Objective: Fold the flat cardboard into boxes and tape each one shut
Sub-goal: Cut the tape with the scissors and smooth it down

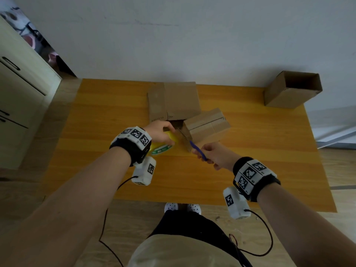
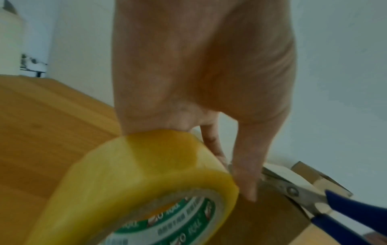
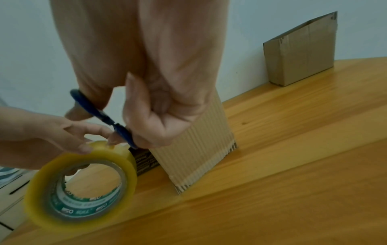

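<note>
While left hand [image 1: 160, 132] grips tape roll [image 3: 81, 182], right hand [image 1: 215, 155] fingers curled through scissors [image 1: 194, 146] at box [image 1: 207, 126] on desk [image 1: 250, 151].

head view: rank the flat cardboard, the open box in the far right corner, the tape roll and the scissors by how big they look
1. flat cardboard
2. open box, close to it in apparent size and farther off
3. tape roll, partly hidden by the left hand
4. scissors

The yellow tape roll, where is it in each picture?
Head view: the tape roll is at centre, under the left hand.
Left wrist view: tape roll, bottom centre, very close.
Right wrist view: tape roll, lower left.
Shared landmark: the blue-handled scissors, just right of it.
</note>
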{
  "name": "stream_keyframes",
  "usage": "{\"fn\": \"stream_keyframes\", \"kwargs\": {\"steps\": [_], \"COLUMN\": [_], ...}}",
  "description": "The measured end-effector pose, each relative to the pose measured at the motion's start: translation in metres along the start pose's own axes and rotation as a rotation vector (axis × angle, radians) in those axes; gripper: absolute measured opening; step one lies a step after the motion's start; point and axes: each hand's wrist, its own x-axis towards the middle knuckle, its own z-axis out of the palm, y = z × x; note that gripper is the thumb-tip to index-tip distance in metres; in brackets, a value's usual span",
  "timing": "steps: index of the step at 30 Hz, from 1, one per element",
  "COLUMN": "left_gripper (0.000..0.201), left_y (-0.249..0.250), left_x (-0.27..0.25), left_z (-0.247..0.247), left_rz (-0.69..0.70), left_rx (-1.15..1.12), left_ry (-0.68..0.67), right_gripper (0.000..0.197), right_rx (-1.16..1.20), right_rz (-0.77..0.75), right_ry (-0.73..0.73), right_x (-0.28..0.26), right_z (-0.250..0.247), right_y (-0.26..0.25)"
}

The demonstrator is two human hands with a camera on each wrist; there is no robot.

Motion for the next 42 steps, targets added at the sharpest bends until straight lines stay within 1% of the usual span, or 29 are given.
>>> {"fn": "stream_keyframes", "kwargs": {"steps": [2, 4, 7, 10, 13, 15, 21, 24, 29, 33, 36, 39, 42], "left_gripper": [0.039, 0.032, 0.022, 0.018, 0.017, 0.016, 0.019, 0.022, 0.023, 0.021, 0.019, 0.017, 0.018], "left_y": [-0.001, -0.003, -0.005, -0.003, 0.000, 0.001, 0.010, 0.016, 0.021, 0.019, 0.016, 0.013, 0.010], "left_x": [0.000, 0.002, 0.006, 0.009, 0.011, 0.012, 0.010, 0.008, 0.010, 0.012, 0.014, 0.016, 0.015], "left_z": [0.001, 0.003, 0.006, 0.006, 0.006, 0.007, 0.010, 0.013, 0.017, 0.021, 0.019, 0.013, 0.008], "left_rz": [-0.008, 0.007, 0.061, 0.084, 0.095, 0.097, 0.090, 0.087, 0.097, 0.079, 0.077, 0.085, 0.057], "left_rx": [-0.084, -0.123, -0.069, 0.011, 0.102, 0.156, 0.318, 0.407, 0.472, 0.416, 0.304, 0.158, 0.052], "left_ry": [-0.025, 0.000, 0.061, 0.110, 0.168, 0.183, 0.221, 0.272, 0.308, 0.271, 0.236, 0.173, 0.090], "right_gripper": [0.042, 0.045, 0.043, 0.038, 0.033, 0.032, 0.033, 0.032, 0.033, 0.034, 0.034, 0.042, 0.051], "right_rx": [0.063, 0.103, 0.122, 0.109, 0.093, 0.059, -0.015, -0.017, -0.029, 0.008, 0.079, 0.201, 0.279], "right_rz": [0.018, 0.006, -0.002, 0.003, -0.023, -0.037, -0.019, -0.004, -0.007, 0.002, -0.005, 0.013, 0.037], "right_ry": [-0.018, -0.027, -0.022, -0.016, -0.013, -0.015, -0.020, -0.015, -0.014, -0.015, -0.031, -0.077, -0.080], "right_x": [-0.001, -0.001, -0.002, -0.003, -0.003, -0.003, -0.004, -0.003, -0.007, -0.007, -0.007, -0.006, -0.003], "right_z": [0.001, 0.002, 0.001, 0.001, 0.001, 0.000, -0.003, -0.003, -0.007, -0.009, -0.008, -0.005, 0.002], "right_y": [0.001, 0.002, 0.002, 0.002, 0.003, 0.001, -0.003, -0.006, -0.009, -0.006, -0.003, 0.000, 0.004]}}
